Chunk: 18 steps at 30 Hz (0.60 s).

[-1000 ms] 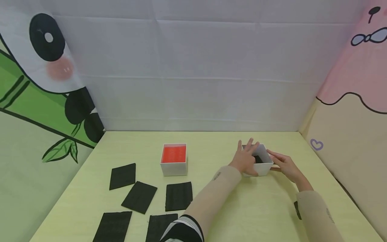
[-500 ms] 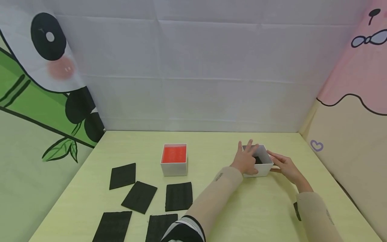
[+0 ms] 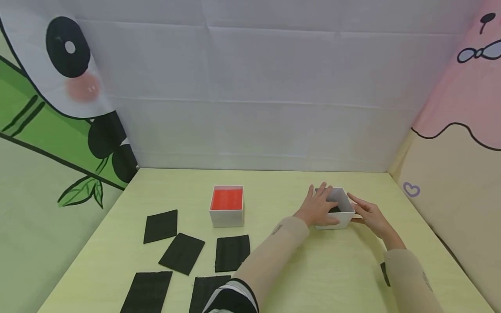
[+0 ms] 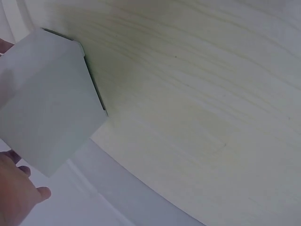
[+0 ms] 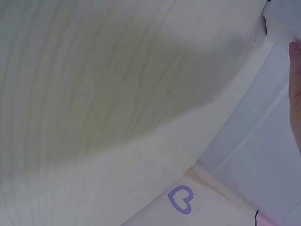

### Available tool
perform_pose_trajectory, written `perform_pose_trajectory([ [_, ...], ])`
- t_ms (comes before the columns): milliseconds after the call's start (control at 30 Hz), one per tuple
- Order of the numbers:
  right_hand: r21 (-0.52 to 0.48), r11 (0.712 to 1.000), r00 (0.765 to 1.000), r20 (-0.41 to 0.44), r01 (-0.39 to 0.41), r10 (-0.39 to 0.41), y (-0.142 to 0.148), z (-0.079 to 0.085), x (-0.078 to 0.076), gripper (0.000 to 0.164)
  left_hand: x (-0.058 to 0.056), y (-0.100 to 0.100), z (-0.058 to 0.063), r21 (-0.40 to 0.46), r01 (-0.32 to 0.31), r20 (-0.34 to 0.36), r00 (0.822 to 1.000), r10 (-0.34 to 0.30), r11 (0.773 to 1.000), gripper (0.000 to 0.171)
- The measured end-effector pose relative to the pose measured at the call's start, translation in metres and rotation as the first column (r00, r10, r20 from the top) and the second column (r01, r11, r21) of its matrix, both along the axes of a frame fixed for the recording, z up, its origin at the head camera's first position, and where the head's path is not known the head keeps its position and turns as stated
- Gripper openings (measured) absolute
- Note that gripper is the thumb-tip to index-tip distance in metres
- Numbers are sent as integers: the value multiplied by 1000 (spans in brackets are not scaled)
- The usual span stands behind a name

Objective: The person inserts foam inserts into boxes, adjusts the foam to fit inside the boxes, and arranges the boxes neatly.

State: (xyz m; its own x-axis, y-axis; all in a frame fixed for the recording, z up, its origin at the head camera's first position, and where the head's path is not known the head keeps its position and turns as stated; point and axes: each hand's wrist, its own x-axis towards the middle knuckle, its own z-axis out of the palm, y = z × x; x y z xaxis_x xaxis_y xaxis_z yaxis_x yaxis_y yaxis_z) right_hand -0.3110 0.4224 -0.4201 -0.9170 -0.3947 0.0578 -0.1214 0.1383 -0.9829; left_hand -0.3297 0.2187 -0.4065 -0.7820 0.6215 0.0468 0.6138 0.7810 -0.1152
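Note:
My left hand (image 3: 316, 208) lies at the left side of a small white open-topped box (image 3: 340, 221) at the table's right. Its fingers are spread, one reaching over the opening, the thumb along the front wall. Something black (image 3: 335, 209) shows inside the box, partly hidden by this hand. My right hand (image 3: 371, 216) is at the box's right wall, fingers extended along it. In the left wrist view the box (image 4: 51, 103) appears from outside with fingers (image 4: 19, 188) below. A box corner (image 5: 284, 21) and part of the right hand (image 5: 295, 94) show in the right wrist view.
Another white box (image 3: 227, 218) holds a red block-like filling (image 3: 227, 199). Several flat black squares, such as one at the left (image 3: 161, 226) and one nearer the middle (image 3: 232, 253), lie on the yellow table (image 3: 282, 195). A further black piece (image 3: 385, 274) pokes out beside the right sleeve.
My left hand has shifted slightly left, and a finger now stretches further across the box opening. The right hand and the box keep nearly the same place; the head view has turned a little.

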Motion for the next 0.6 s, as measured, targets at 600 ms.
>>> perform_pose_trajectory([
  [600, -34, 999, 1000, -22, -21, 20, -2, 0, 3, 42, 25, -28, 15, 180, 35, 55, 997, -46, 983, 70],
])
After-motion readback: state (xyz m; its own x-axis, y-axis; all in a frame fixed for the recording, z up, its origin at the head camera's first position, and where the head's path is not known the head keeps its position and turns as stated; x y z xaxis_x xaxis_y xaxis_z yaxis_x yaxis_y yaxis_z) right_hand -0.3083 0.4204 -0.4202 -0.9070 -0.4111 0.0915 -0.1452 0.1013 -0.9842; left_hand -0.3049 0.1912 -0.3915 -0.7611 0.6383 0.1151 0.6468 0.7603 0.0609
